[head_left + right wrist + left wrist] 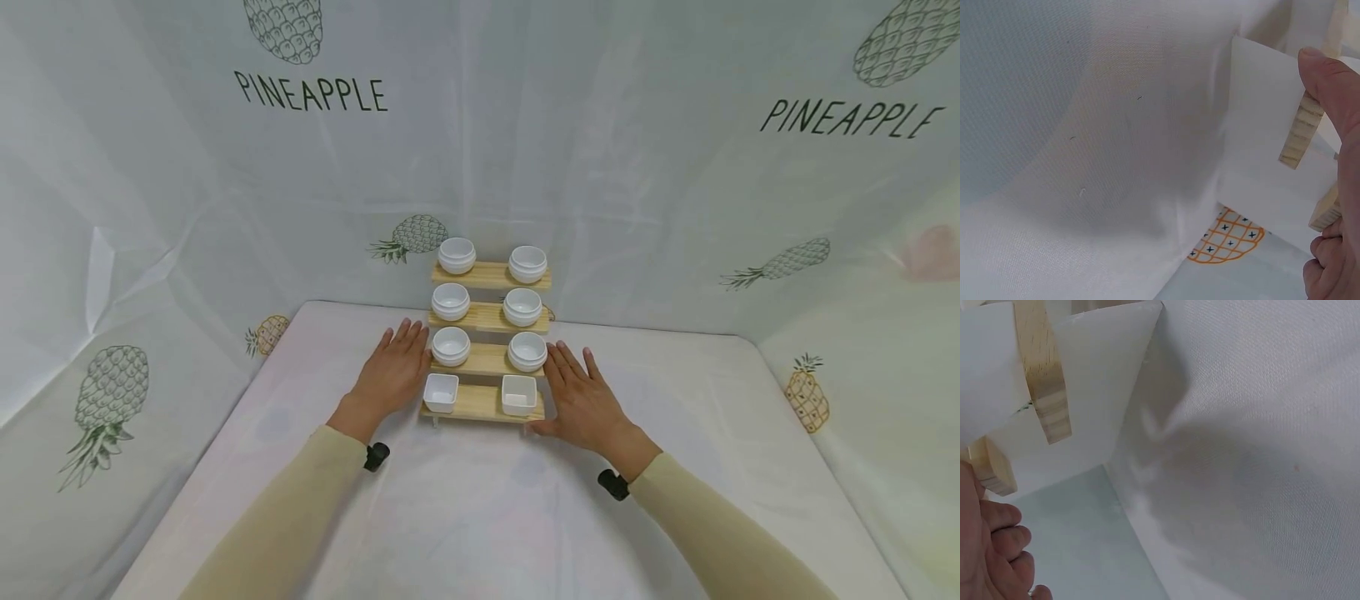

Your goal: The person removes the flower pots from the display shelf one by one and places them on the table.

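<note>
A stepped display rack with wooden shelves (480, 403) stands near the back of the table. Its upper shelves carry round white bowls (451, 347), a pair on each. On the lowest shelf sit two square white cups, a left cup (441, 392) and a right cup (519, 395). My left hand (392, 371) lies along the rack's left side with fingers extended, close to the shelf ends (1054, 419). Along the right side, my right hand (585, 404) stretches its fingers forward. Its thumb (1329, 78) touches a shelf end near the rack's white side panel (1266, 125).
White cloth covers the table (465, 508). Behind and at both sides hang white curtains (525, 150) printed with pineapples, the back one close behind the rack. Each wrist wears a small black camera, such as the left one (377, 456).
</note>
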A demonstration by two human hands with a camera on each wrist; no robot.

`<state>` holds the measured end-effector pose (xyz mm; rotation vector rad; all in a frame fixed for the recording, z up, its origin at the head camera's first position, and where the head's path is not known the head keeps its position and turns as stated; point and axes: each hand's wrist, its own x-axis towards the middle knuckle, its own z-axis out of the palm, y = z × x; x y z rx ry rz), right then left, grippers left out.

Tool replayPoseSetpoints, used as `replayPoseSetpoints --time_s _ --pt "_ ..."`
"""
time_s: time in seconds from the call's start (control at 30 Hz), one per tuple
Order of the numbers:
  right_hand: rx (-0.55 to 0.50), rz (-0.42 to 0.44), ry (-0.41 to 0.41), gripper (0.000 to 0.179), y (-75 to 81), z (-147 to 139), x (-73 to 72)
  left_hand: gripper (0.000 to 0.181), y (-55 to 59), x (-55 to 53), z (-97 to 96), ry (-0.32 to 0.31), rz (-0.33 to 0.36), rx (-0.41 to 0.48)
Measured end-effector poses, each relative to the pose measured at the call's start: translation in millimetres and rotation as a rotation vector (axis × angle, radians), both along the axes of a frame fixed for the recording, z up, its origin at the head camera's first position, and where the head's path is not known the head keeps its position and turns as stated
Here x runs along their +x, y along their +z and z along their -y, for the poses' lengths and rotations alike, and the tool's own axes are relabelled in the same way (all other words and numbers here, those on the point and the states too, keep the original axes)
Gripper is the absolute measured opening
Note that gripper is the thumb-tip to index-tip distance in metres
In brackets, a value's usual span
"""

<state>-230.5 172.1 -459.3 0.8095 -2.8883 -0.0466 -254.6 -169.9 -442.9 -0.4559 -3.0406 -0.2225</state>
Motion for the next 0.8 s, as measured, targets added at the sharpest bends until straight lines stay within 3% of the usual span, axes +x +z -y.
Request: replayPoseSetpoints --time_s 0.4,0.57,0.8 --pt "-0.084 -0.013 0.002 0.125 5.4 -7.5 7.0 0.058 -0.3 -0.4 -0.1 -0.009 0.016 0.024" --pt "-0.162 -0.083 0.021 0.122 13.0 -17.9 11.0 0.058 -2.7 -0.4 -0.5 -0.006 0.010 0.053" --pt "-0.187 -0.183 0.050 0.108 25.3 -27.8 12.4 0.057 -4.9 0.7 0.1 -0.014 -0.005 0.068"
